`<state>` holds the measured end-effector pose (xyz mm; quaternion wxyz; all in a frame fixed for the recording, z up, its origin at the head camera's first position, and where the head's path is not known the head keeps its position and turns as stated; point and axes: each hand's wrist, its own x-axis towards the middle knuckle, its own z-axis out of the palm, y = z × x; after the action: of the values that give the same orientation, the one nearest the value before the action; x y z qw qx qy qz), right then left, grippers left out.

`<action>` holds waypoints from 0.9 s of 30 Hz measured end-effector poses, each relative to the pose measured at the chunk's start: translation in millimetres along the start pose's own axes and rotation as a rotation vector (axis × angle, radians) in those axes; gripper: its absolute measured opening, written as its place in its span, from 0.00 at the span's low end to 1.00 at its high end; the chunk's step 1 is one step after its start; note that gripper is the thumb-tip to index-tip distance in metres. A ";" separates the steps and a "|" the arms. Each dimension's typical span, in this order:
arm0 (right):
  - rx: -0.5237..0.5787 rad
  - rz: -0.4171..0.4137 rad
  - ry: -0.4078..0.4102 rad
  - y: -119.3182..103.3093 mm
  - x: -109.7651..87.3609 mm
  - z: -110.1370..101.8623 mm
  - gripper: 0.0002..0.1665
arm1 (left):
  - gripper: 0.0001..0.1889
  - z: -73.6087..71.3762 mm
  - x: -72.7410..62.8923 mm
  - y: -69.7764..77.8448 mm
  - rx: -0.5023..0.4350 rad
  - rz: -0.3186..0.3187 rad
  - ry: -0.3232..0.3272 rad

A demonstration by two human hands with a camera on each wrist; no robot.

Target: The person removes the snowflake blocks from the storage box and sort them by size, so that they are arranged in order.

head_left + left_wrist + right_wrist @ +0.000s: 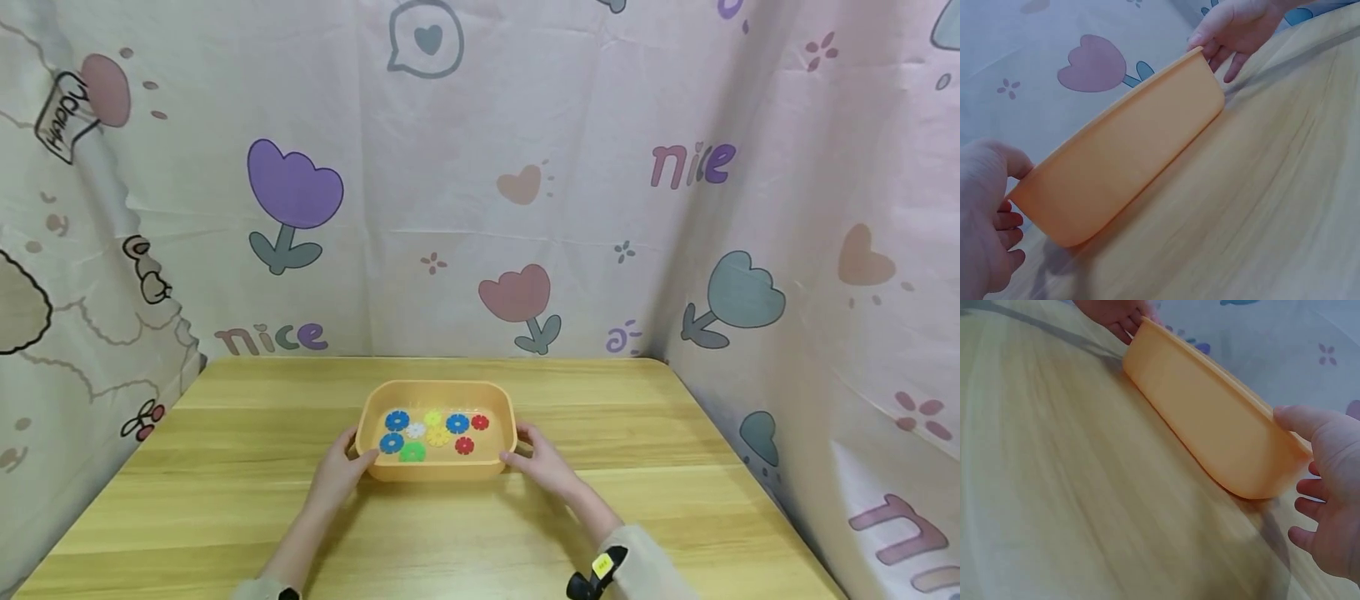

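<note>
A yellow-orange plastic bin [441,473] with rounded corners sits on the table, near its middle. Inside lie several small notched plastic discs: blue discs [397,420], red discs [464,446], yellow discs [438,436], a white disc [415,430] and a green disc [412,452]. At the bin's left end, my left hand [339,468] holds the rim, thumb on top and fingers along the outer wall. My right hand [551,465] grips the opposite end in the same way, its thumb over the rim [1282,415]. In both wrist views the bin's wall hides the discs.
The wood-grain table [465,542] stretches out on every side of the bin. Behind it and along both sides hangs a pale curtain [450,125] printed with flowers, hearts and words. A black wrist strap [600,575] circles the right sleeve.
</note>
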<state>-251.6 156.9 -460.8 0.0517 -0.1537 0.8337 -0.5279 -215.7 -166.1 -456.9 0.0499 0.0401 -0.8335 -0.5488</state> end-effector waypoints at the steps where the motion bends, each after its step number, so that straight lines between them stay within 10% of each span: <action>1: 0.010 -0.006 -0.009 -0.8 -2.2 1.5 0.36 | 0.31 -2.7 -3.0 0.1 0.010 0.001 -0.002; 15: 0.098 -0.045 -0.121 -14.4 -26.2 19.2 0.40 | 0.36 -30.9 -39.7 -1.0 0.104 -0.058 -0.068; 27: -0.073 -0.100 -0.105 -22.2 -50.1 34.1 0.35 | 0.42 -54.5 -67.2 -5.6 0.191 -0.145 -0.122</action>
<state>-191.2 134.1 -459.6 0.0635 -0.2244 0.8398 -0.4903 -142.1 -209.7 -443.3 -0.0447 0.0715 -0.8783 -0.4705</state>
